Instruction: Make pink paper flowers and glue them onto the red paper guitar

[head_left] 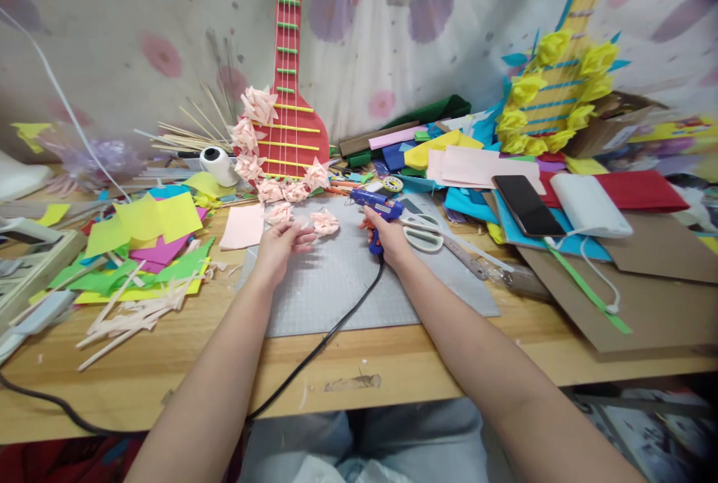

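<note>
Closest to the camera are two bare forearms reaching out over the near edge of a wooden table [168, 371], which is pretty cluttered tbh. The right hand [388, 242] has its fingers wrapped tight around the handle of a blue glue gun [377, 206], nozzle pointing left. The gun's black cord [330, 330] trails back toward the near edge between the arms. The left hand [277, 245] sits on the grey cutting mat [348, 288] with its fingers loosely apart, not gripping anything. Its fingertips are right next to a pink paper flower [324, 223] lying on the mat between the two hands, though I can't tell if they actually touch it. A second pink flower [279, 212] lies just past that hand.

White-handled scissors [423, 232] are just right of the gun, and a black phone [527, 205] lies further right. On the left there's a heap of coloured paper sheets [151, 225], with pale paper strips [129, 317] nearer. At the far side, a red paper guitar [289, 117] with pink flowers along its edge leans on the wall.
</note>
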`<state>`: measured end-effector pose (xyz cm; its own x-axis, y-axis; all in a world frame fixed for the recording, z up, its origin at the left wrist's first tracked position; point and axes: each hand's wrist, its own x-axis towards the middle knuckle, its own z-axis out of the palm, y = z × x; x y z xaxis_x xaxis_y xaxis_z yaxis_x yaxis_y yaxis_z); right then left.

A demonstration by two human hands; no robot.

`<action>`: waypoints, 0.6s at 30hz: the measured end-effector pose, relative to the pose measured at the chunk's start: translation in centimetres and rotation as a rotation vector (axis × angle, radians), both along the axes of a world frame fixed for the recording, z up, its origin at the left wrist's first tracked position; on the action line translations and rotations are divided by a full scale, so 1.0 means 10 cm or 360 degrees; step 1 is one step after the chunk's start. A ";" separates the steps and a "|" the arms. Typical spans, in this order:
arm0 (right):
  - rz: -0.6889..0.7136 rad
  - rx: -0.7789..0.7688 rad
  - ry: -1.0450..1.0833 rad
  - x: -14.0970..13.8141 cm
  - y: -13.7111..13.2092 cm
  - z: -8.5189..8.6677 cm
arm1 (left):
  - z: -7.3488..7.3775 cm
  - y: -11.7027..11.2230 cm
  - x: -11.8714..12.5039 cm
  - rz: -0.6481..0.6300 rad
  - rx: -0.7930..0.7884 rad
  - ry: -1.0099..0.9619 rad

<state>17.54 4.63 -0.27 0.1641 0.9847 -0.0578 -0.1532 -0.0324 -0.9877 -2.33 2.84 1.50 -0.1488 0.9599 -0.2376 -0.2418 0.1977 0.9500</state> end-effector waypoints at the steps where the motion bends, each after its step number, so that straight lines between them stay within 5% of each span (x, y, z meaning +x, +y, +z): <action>1: -0.0007 -0.0011 0.0008 0.00 0.01 -0.01 | 0.01 0.00 0.01 0.0011 0.0000 -0.0012; 7: -0.0004 -0.0040 0.0020 0.01 0.04 -0.06 | 0.04 -0.01 0.01 0.0040 0.0049 -0.0037; 13: -0.0009 -0.0068 0.0018 0.00 0.04 -0.04 | 0.00 0.02 -0.03 0.0165 0.0288 0.0267; 18: -0.0007 -0.0073 0.0005 -0.01 0.04 -0.03 | -0.02 0.01 -0.06 0.0058 0.0422 0.0425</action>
<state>17.41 4.99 -0.62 0.1682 0.9803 -0.1031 -0.1563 -0.0768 -0.9847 -2.94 2.96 1.30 -0.2071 0.9758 0.0699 0.0190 -0.0674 0.9975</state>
